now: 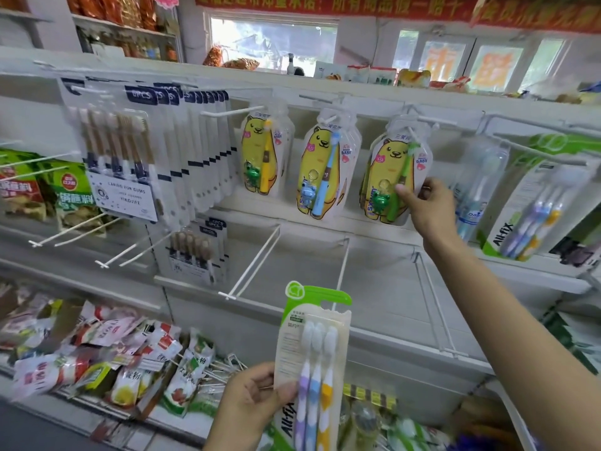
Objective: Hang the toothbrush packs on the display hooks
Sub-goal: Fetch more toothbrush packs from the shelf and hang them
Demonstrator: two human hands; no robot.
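Bright, even daylight pours from the windows (pixel 273 43) at the top; edges bend and blur, lower left smeared.

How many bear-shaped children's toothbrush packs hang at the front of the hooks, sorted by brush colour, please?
Yellow brush: 1
Blue brush: 1
Green brush: 1, with the right hand gripping its pack
Total: 3 front packs; any behind cannot be counted.

One head-worn view – wide-angle, close to the shelving, facing forward and slightly down at the display hooks (pixel 257 255), both forearms reaching in from below.
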